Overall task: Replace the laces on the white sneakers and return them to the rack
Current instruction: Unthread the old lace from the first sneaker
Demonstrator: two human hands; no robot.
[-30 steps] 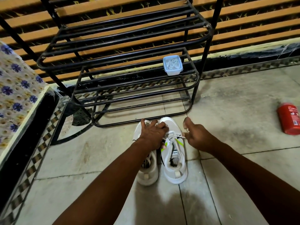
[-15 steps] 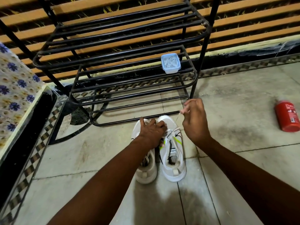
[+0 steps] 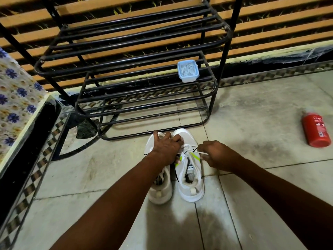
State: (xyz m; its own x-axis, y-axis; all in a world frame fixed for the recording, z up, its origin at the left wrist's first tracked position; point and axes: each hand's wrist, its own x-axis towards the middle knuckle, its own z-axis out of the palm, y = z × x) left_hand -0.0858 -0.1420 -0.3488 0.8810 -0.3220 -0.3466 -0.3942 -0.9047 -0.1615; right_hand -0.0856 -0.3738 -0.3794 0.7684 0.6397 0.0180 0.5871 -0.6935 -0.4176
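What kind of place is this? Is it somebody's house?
Probably a home, maybe a bedroom or entry corner: a black metal shoe rack stands on a tiled floor, white sneakers sit in front of it, and a flowered cloth covers something at the left.

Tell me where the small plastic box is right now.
Head view: the plastic box sits near the right end of a lower shelf of the rack, beyond the white sneakers on the floor.
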